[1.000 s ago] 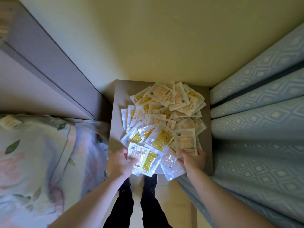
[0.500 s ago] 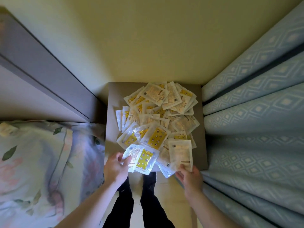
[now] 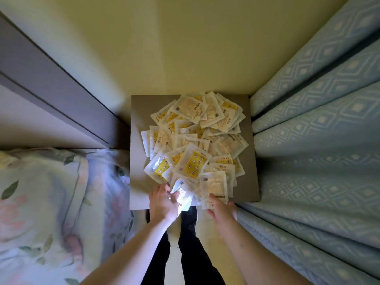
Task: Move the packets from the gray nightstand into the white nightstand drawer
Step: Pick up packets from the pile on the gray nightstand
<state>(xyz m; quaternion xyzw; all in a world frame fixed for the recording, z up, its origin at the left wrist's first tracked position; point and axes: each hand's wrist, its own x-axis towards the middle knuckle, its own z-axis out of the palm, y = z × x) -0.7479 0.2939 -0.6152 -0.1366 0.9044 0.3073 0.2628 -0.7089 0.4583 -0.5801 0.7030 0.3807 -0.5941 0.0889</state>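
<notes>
A heap of white-and-yellow packets (image 3: 197, 140) is lying spread across the top of the gray nightstand (image 3: 139, 112), covering most of it and overlapping one another at all angles, with bare gray surface showing along the left side and the far left corner. At the near edge of the heap, the person's left hand (image 3: 163, 202) is gripping a clear, shiny packet (image 3: 183, 194), its fingers curled round the packet's left edge while the packet is hanging partly past the nightstand's front edge. Just beside it, the right hand (image 3: 222, 210) is holding a pale packet (image 3: 214, 188) from below, thumb and fingers pinching its lower edge; the packet is resting against the front of the pile, tilted slightly. The two held packets are overlapping each other between the hands. Both bare forearms are reaching in from the bottom of the view, and the person's dark trouser legs (image 3: 191, 254) are standing directly below the nightstand on a pale floor. A floral bedcover (image 3: 51, 202) is filling the left side, a gray headboard (image 3: 51, 83) is running along behind it, and blue diamond-patterned curtains (image 3: 318, 140) are hanging on the right, touching the nightstand's right edge
</notes>
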